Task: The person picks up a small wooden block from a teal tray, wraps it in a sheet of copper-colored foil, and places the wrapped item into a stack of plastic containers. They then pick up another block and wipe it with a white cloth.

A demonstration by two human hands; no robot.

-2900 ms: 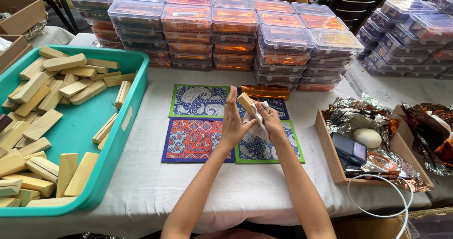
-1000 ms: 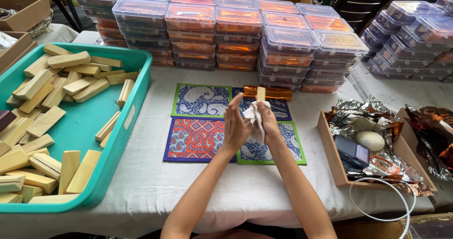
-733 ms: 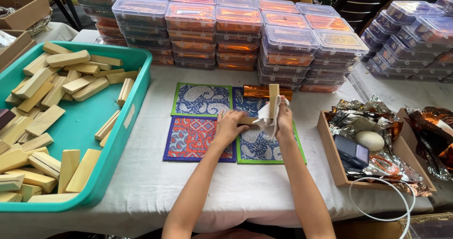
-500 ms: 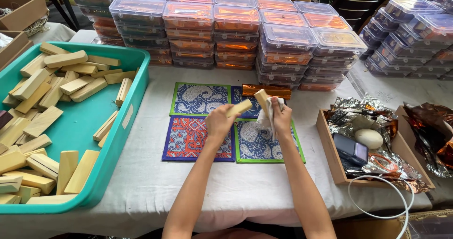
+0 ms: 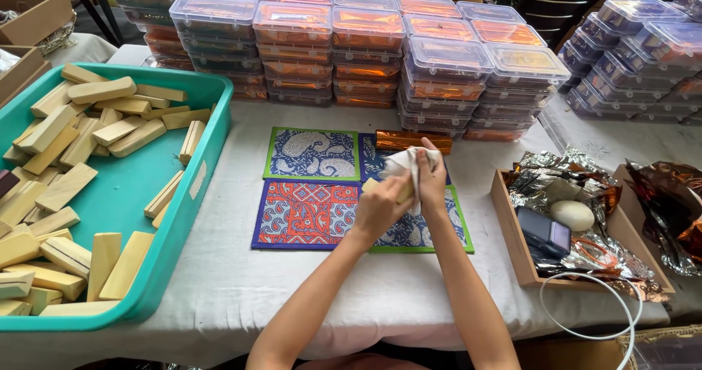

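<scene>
My left hand (image 5: 379, 210) grips a pale wooden block (image 5: 387, 190) above the patterned mats (image 5: 307, 216). My right hand (image 5: 431, 180) holds a white cloth (image 5: 404, 164) wrapped over the block's far end. Both hands meet at the block, over the blue and green mat. An orange foil-wrapped bar (image 5: 409, 140) lies just beyond the hands on the table.
A teal tray (image 5: 175, 216) full of several wooden blocks sits at the left. Stacks of clear lidded boxes (image 5: 365, 48) line the back, more at the right (image 5: 643, 55). A wooden tray (image 5: 512, 238) at the right holds foil, an egg-shaped object and a dark device. A white cable (image 5: 585, 297) loops nearby.
The left hand, which had pulled one block away to the left, has come back to the right hand. The cloth now covers the block's end, lower over the mats.
</scene>
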